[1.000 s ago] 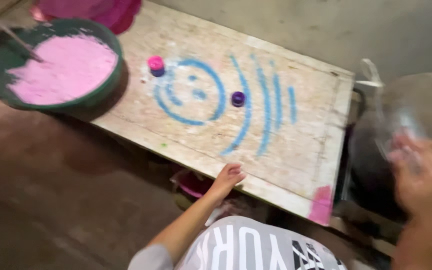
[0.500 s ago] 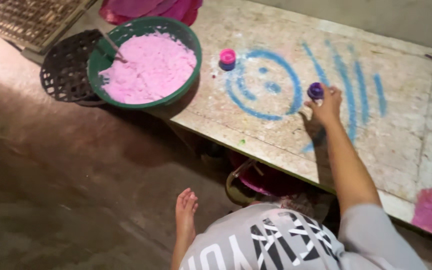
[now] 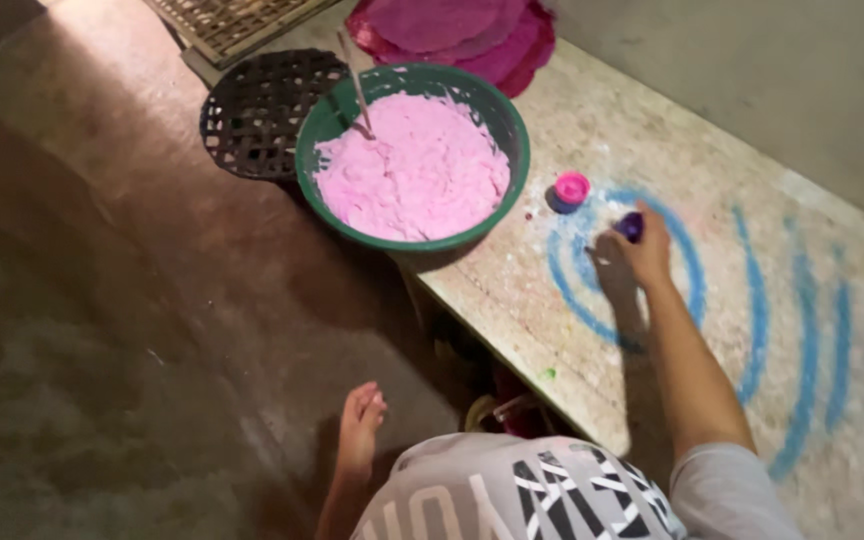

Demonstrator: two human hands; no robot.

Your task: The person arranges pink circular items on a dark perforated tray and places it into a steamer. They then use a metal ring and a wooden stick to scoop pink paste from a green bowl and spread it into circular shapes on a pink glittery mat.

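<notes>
At the centre right of the frame we see the right hand (image 3: 645,252) stretched out over the worn table (image 3: 652,150), its fingers closed around a small purple cap (image 3: 631,226) above the blue rings (image 3: 757,310) painted on the top. Just up and left of it a small pink cap (image 3: 572,187) sits on the table, apart from the hand. Further left a green basin (image 3: 317,130) stands at the table's edge, heaped with pink paste (image 3: 412,175), and a thin stick (image 3: 356,92) leans in it. A dark woven basket (image 3: 257,110) lies beside the basin. A pile of pink sheets (image 3: 452,30) is at the top. At the lower centre the left hand (image 3: 360,428) hangs open with loose fingers, holding nothing.
</notes>
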